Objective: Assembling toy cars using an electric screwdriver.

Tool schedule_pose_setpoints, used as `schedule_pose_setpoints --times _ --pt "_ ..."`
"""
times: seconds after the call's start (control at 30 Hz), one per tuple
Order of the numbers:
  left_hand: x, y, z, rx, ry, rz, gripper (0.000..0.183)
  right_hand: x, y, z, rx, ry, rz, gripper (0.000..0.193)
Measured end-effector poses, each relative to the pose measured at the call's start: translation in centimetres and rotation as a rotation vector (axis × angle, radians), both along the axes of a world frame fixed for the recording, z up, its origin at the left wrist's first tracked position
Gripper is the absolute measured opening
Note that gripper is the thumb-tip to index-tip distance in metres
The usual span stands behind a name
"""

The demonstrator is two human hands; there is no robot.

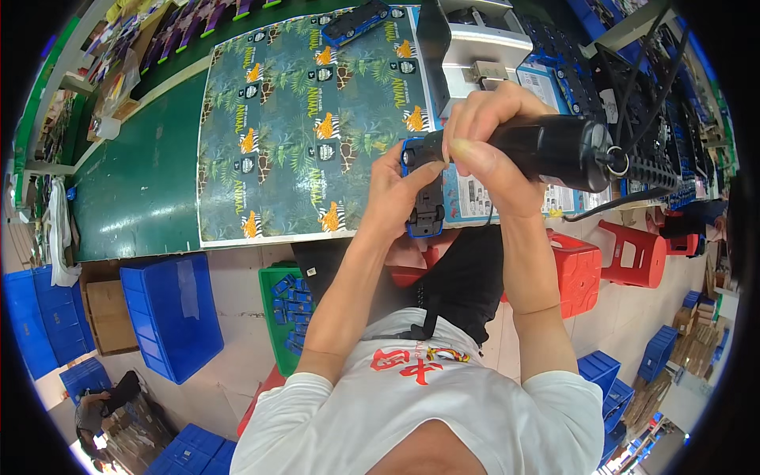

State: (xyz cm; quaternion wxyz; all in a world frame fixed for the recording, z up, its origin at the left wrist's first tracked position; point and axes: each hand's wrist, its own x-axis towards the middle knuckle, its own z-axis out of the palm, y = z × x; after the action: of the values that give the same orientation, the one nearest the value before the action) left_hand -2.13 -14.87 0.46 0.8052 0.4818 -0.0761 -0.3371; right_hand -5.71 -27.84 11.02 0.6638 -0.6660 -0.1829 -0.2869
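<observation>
At the table's front edge my left hand (389,192) is closed around a blue toy car (427,212). Its dark underside and wheels face up. My right hand (497,146) grips a black electric screwdriver (558,149), held nearly level with its coiled cord trailing off to the right. The screwdriver's front end points left, over the far end of the car near my left fingers. My fingers hide the tip, so contact with a screw cannot be made out.
Printed animal sheets (293,142) cover part of the green table (142,170). Another toy car (356,22) lies at the back, near a metal fixture (479,49). More cars (566,75) crowd the right. Below stand a green crate (273,336), a blue bin (190,317) and red stools (574,273).
</observation>
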Motion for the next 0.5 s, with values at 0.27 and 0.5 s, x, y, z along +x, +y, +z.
schedule_pose_setpoints --times 0.27,0.5 --pt "-0.2 0.0 0.6 0.048 -0.029 0.001 0.023 -0.6 -0.3 -0.4 0.14 0.072 0.012 0.021" --pt "-0.2 0.1 0.9 0.017 -0.044 -0.011 0.02 -1.3 -0.4 -0.1 0.141 0.038 -0.023 0.023"
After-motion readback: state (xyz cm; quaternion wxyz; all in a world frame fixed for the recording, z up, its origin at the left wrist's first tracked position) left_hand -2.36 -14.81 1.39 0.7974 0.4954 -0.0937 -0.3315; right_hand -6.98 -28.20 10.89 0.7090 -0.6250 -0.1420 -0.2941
